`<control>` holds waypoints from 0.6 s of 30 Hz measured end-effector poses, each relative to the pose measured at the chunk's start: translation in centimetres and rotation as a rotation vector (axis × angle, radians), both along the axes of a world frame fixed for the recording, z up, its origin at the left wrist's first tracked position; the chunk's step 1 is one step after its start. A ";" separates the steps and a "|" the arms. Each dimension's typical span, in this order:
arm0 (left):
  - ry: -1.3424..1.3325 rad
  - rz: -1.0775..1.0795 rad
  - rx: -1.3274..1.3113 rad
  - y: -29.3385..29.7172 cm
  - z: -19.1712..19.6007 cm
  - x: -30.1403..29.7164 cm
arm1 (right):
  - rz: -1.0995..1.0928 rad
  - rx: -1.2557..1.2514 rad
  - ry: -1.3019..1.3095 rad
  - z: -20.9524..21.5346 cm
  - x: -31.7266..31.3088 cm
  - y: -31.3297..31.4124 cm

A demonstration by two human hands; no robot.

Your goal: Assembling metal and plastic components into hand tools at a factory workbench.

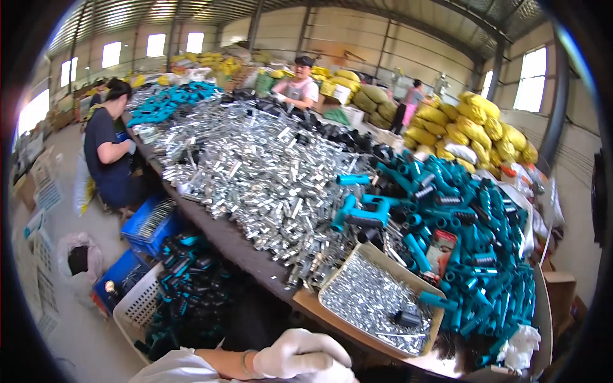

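My left hand (294, 352), in a white glove, is at the bottom middle in front of the table edge. Its forearm comes in from the lower left with a white sleeve and a band at the wrist. The fingers are curled over; what they hold, if anything, is hidden. Just below it lies more white glove (322, 371), apparently my right hand, pressed against the left and cut off by the frame, its fingers unseen. Nearest to both is a cream tray (332, 288) full of small metal parts, with a black cylindrical piece (407, 318) on top.
A heap of silvery metal parts (268, 166) covers the long table. To the right are piled teal plastic tool housings (491, 255), and a teal pistol-shaped housing (364, 214). Crates, including a blue crate (153, 223), stand below left. Co-workers (108, 147) work around the table; yellow sacks (472, 127) stand behind.
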State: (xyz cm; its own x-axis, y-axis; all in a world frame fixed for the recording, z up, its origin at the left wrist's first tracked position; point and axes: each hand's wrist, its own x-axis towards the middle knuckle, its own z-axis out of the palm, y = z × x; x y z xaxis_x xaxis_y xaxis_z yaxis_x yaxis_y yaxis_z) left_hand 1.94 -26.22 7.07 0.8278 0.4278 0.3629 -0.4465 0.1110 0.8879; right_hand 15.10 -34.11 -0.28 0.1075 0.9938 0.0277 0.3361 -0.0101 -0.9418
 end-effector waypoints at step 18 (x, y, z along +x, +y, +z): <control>0.081 0.442 0.254 0.7 1.0 0.8 | 0.445 0.142 0.431 -1.0 -0.3 1.1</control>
